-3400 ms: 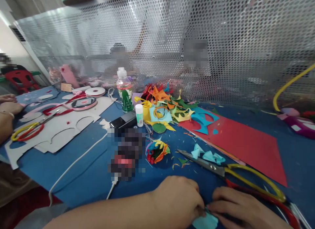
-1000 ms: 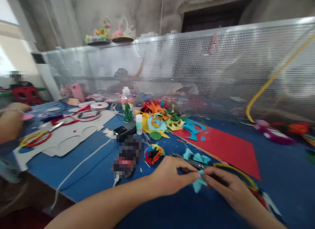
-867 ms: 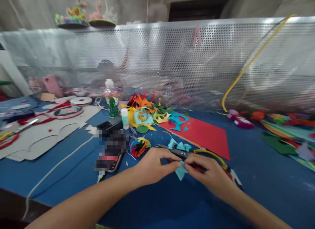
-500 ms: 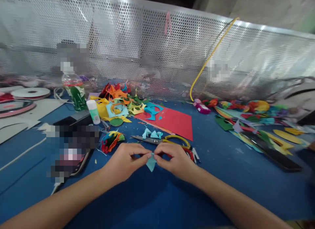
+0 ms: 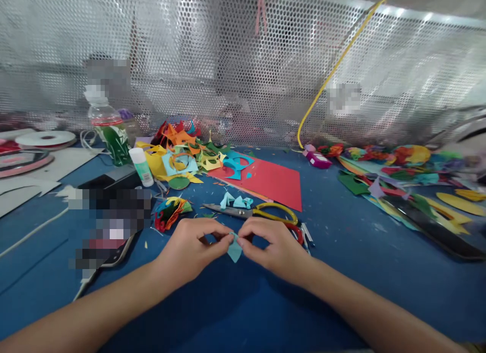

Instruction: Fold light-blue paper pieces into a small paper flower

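Note:
My left hand point(image 5: 192, 247) and my right hand point(image 5: 271, 247) meet just above the blue table point(image 5: 235, 312). Both pinch a small light-blue paper piece point(image 5: 234, 251) between thumb and fingertips. Its pointed lower end hangs below my fingers. Just beyond my right hand lie scissors point(image 5: 250, 212) with yellow and red handles. Several folded light-blue paper bits point(image 5: 235, 201) rest next to the blades. A small multicoloured paper flower point(image 5: 170, 211) lies ahead of my left hand.
A red paper sheet point(image 5: 269, 181) and a heap of coloured paper scraps point(image 5: 182, 150) lie farther back, with a glue stick point(image 5: 141, 167) and a bottle point(image 5: 108, 133). More coloured cut-outs point(image 5: 398, 176) spread at right. A perforated metal screen point(image 5: 243, 64) walls the far edge. Tape rolls point(image 5: 45, 139) sit at left.
My view swung to the right and the hands came to the middle of the picture. Both hands keep their pinch on the light-blue piece, which has shifted slightly between the fingers.

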`<control>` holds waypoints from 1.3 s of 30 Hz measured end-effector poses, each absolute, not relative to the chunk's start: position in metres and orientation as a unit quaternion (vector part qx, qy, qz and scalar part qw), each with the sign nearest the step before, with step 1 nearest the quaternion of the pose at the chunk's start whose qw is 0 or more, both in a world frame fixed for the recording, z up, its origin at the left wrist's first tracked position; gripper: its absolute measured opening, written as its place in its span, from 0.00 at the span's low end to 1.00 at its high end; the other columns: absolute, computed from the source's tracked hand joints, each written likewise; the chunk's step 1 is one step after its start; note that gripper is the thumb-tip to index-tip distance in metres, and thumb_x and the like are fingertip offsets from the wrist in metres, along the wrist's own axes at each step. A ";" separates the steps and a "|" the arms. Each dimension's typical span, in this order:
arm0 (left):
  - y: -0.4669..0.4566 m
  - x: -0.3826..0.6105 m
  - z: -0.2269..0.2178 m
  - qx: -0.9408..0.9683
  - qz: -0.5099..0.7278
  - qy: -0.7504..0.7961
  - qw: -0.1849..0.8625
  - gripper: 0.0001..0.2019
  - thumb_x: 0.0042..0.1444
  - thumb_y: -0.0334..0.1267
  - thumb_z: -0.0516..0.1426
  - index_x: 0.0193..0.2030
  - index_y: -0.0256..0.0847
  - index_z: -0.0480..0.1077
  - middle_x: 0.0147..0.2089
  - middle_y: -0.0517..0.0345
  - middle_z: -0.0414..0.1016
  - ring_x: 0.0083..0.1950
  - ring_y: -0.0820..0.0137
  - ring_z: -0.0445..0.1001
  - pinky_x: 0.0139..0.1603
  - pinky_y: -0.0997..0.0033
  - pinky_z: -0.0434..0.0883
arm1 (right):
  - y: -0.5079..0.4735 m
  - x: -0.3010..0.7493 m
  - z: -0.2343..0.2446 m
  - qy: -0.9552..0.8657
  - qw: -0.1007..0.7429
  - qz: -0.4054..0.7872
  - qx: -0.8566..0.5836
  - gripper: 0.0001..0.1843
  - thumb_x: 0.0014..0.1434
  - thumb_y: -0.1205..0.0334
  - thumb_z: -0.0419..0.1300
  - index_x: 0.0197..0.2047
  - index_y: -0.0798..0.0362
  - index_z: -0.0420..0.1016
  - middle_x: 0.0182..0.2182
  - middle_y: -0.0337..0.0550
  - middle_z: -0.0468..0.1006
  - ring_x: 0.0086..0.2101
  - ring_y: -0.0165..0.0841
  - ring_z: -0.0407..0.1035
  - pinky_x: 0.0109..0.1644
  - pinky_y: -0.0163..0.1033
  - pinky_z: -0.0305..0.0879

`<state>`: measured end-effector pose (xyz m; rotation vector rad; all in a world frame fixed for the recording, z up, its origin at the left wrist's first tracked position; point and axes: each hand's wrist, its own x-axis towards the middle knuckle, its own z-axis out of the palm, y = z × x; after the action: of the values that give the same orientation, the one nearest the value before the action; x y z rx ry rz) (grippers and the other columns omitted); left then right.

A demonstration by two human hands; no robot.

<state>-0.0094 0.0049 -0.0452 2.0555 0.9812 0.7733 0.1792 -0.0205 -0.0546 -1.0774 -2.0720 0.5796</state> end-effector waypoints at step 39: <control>-0.004 -0.009 -0.044 0.776 0.325 0.372 0.392 0.04 0.48 0.35 0.61 0.28 0.36 0.75 0.26 0.59 0.75 0.27 0.78 0.71 0.24 0.83 0.63 | -0.029 0.176 -0.052 -0.776 0.344 0.274 -0.452 0.06 0.55 0.69 0.53 0.29 0.51 0.69 0.27 0.36 0.73 0.29 0.28 0.68 0.34 0.33 0.63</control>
<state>-0.0091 -0.0037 -0.0440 1.9706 0.9454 0.8246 0.1762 -0.0288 -0.0516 -1.1734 -2.0173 0.7130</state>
